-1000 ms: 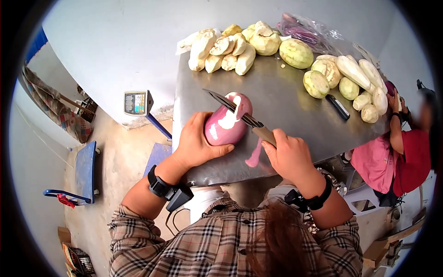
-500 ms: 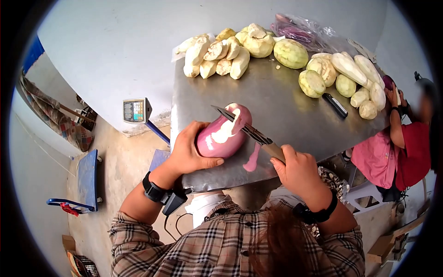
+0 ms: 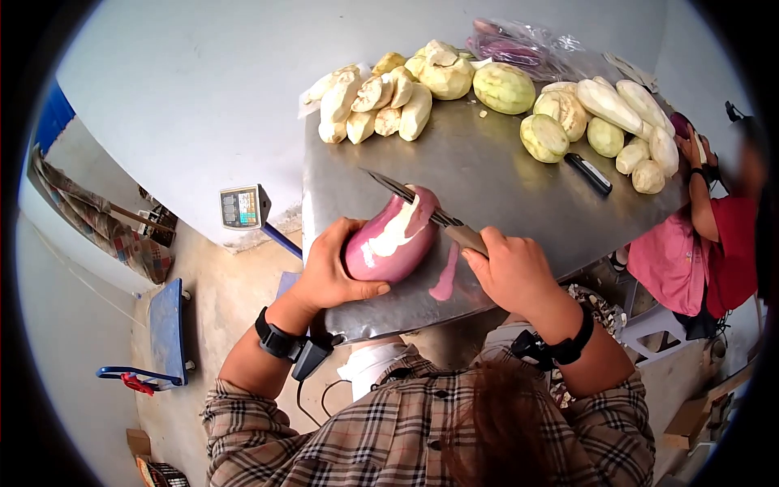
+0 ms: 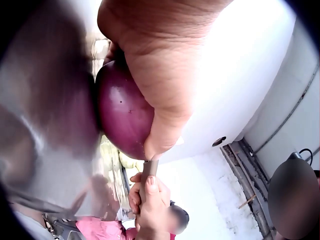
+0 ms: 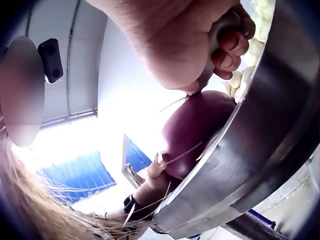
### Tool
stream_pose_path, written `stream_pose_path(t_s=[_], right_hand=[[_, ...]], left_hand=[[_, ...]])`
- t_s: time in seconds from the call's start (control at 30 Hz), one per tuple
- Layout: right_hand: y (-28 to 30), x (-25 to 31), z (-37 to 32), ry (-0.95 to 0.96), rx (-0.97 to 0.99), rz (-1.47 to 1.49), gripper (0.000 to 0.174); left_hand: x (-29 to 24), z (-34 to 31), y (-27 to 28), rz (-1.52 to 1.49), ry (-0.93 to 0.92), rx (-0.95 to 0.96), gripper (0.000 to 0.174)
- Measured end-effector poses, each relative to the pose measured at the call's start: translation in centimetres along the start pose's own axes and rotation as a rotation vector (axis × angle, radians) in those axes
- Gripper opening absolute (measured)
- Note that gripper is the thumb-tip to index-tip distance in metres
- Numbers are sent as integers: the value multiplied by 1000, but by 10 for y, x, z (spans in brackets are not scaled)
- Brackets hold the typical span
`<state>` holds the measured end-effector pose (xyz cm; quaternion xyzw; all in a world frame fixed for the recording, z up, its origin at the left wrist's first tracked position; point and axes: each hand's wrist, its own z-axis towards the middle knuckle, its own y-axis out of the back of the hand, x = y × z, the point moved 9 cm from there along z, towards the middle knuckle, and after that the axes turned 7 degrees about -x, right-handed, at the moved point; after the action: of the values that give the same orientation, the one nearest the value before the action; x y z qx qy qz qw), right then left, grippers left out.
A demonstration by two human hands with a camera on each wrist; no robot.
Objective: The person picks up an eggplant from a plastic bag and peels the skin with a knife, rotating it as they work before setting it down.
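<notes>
A purple eggplant [image 3: 388,250], with a pale peeled strip along its upper side, rests on the metal table [image 3: 349,174]. The left hand [image 3: 329,264] grips its near left end, thumb along the near side. In the right hand [image 3: 515,272] is the tan handle of a knife-like peeler [image 3: 450,225], whose long blade lies across the eggplant's far right end. A purple strip of peel [image 3: 445,276] lies on the table to the right. The left wrist view shows the eggplant [image 4: 125,110] under the left thumb; the right wrist view shows the right hand [image 5: 195,45] above it.
Peeled pale eggplants [image 3: 373,101] are piled at the table's back left, and more [image 3: 617,122] at the right beside a black-handled tool [image 3: 588,174]. A plastic bag [image 3: 523,49] lies at the back. Another person [image 3: 698,252] is at the right; a scale display [image 3: 241,207] stands left.
Since a second ago, the eggplant and left hand have shifted slightly left and nearer the body. Over the last half second, the right hand and peeler have moved up and left along the eggplant.
</notes>
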<state>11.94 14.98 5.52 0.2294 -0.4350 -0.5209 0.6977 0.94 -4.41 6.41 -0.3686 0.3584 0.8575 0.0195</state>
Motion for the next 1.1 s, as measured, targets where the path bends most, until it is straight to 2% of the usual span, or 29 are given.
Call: stream_pose_path(t_s=[0.1, 0.3, 0.43, 0.53, 0.77, 0.87, 1.1], right_hand=[[4, -4, -9, -3, 32, 35, 34], [14, -4, -29, -21, 62, 65, 33], [15, -6, -35, -42, 42, 57, 33], [13, -6, -35, -58, 34, 53, 33], [8, -8, -33, -72, 37, 38, 33], [12, -7, -33, -74, 58, 39, 33], [15, -2, -29, -63, 91, -40, 34]], left_hand=[[1, 3, -3, -95, -4, 80, 83], [-5, 10, -2, -17, -103, 245, 85], [4, 13, -1, -51, 23, 302, 89], [1, 11, 0, -38, -12, 249, 93], [-48, 6, -1, 382, -165, -55, 103], [-49, 8, -4, 434, -166, -113, 96], [-43, 9, -8, 356, -167, -109, 79]])
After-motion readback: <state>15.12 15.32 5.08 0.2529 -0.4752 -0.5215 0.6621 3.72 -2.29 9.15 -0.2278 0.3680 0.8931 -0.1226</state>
